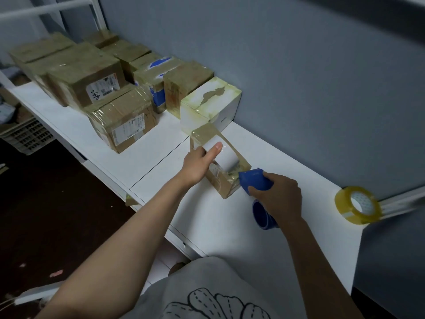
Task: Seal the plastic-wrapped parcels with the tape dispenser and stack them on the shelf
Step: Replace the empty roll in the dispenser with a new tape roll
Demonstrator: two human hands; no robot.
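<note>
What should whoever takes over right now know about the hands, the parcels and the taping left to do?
Left grip holds the small parcel on the white shelf, thumb on its white label.
Right grip holds the blue tape dispenser against the parcel's near end.
Done: several taped parcels sit further along the shelf by the wall.
Left: finish sealing this parcel and place it with the others. A spare tape roll lies to the right.

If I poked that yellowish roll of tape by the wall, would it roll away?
Probably, yes: the yellowish clear tape roll stands on its round edge on the white table, so a nudge might send it rolling. It seems tilted, so it may also tip flat.
</note>
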